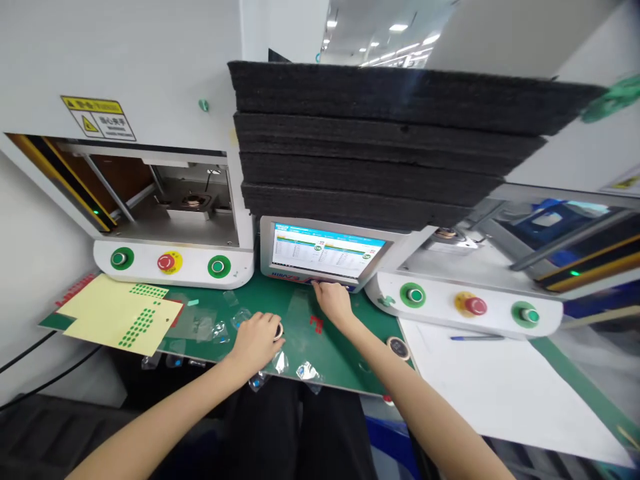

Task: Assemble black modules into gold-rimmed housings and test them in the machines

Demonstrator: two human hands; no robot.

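Low in the centre of the frame I see my left hand (256, 339) curled over a small round ring part (279, 331), fingers closed on it, resting on the green mat (305, 333). Just right of it and slightly higher, my right hand (333, 301) reaches to the lower edge of the monitor (325, 252), fingertips touching the bezel; I cannot tell whether it grips anything. A second round part (399, 347) lies lower right, beside my right forearm. Yellow sticker sheets (120, 313) sit at left.
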